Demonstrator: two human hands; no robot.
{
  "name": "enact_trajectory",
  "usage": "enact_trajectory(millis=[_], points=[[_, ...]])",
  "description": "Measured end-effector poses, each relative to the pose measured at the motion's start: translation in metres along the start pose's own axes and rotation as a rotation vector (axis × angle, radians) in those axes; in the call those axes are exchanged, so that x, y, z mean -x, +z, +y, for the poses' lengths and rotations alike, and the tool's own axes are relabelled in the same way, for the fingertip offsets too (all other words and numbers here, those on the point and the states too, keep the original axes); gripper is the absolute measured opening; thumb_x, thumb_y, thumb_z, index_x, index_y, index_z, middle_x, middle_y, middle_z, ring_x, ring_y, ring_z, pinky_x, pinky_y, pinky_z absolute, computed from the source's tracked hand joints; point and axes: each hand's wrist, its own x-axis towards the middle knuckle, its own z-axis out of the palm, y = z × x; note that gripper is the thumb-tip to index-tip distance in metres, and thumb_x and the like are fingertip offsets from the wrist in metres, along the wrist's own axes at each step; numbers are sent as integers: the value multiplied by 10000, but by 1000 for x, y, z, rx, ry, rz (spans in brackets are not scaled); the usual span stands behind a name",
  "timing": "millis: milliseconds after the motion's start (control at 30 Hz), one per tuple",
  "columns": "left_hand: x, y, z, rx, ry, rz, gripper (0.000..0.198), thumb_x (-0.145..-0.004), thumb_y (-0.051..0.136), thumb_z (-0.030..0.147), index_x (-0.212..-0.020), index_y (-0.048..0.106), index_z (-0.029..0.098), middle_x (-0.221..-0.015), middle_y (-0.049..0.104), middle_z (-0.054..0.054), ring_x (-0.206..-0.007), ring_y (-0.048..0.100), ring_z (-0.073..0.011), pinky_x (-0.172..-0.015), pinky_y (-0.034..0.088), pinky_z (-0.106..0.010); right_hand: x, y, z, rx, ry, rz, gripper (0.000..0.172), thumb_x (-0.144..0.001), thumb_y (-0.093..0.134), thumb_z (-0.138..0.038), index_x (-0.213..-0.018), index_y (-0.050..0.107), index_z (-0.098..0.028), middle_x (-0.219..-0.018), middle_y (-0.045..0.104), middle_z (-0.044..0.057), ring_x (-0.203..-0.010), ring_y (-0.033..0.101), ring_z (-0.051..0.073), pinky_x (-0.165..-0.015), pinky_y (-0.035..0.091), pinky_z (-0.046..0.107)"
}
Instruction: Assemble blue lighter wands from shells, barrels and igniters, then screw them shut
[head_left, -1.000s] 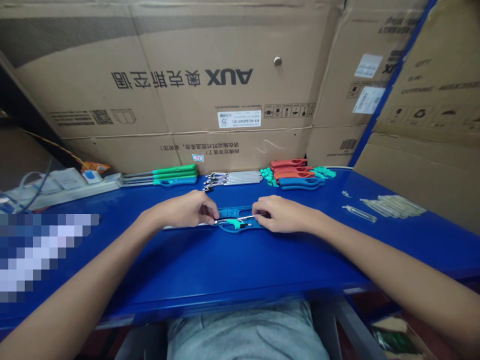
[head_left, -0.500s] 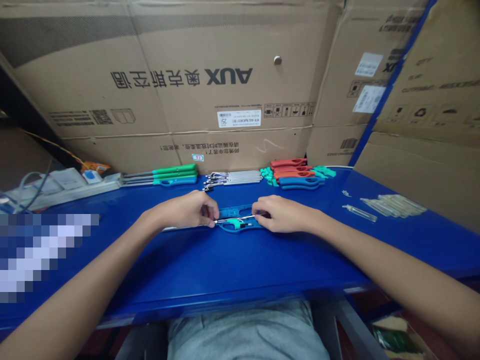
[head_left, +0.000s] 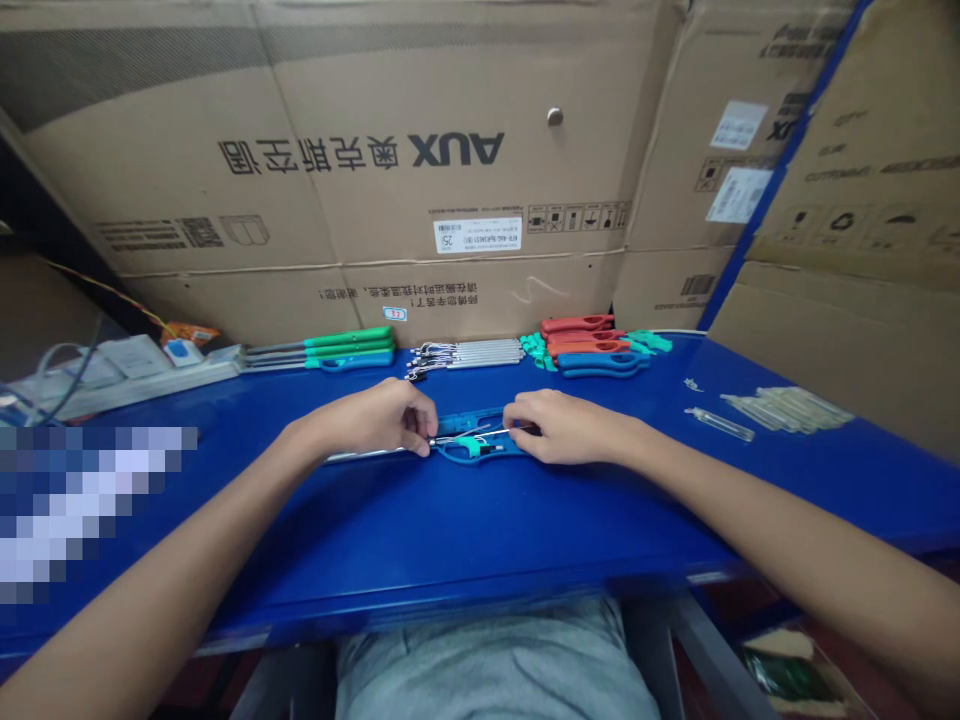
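Left fingers [head_left: 425, 408] pinch your slim silvery metal tube [head_left: 367, 454] | right fingers [head_left: 518, 411] pinch thin pale strand [head_left: 501, 433] | tube's prob light, stiff, grab its end

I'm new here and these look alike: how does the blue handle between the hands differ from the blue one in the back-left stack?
The nearer handle lies open, a turquoise piece showing; the stacked handle looks closed. The nearer handle sits between the left hand and right hand; the stacked handle lies in front of green handles, untouched. Both are blue, each with a metal rod pointing left.
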Motion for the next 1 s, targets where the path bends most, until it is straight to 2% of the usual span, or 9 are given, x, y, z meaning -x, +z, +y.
enact_trajectory(millis=[200, 433, 667, 1000], points=[[-2, 1, 1, -38, 61, 17, 106, -752, 706, 210, -846, 745, 184, -793, 755, -12, -707, 680, -151, -646, 487, -212, -1, 2, 0, 15, -1, -21, 167, -900, 472, -205, -922, 635, -174, -873, 643, 72, -777, 556, 169, -661, 341, 260], [-2, 2, 5, -31, 56, 19, 111, -758, 700, 223, -838, 761, 174, -802, 757, -31, -716, 684, -164, -642, 488, -219, 0, 1, -4, 48, -7, -50, 164, -917, 464, -198, -938, 625, -171, -907, 665, 85, -804, 578, 185, -665, 340, 272], [-4, 4, 6, 12, 83, 17, 91, -759, 687, 219, -779, 758, 167, -783, 749, -36, -716, 682, -162, -649, 489, -221, 1, 5, -6, 166, -9, -26, 180, -959, 406, -215, -948, 575, -155, -917, 650, 88, -747, 570, 175, -622, 312, 283], [2, 5, 15, -42, 64, -39, 126, -753, 690, 292, -762, 751, 181, -764, 732, -7, -675, 644, -136, -632, 461, -210, 3, 2, -8, 173, -9, -32, 169, -971, 412, -234, -938, 563, -164, -910, 635, 79, -748, 569, 170, -622, 310, 282]])
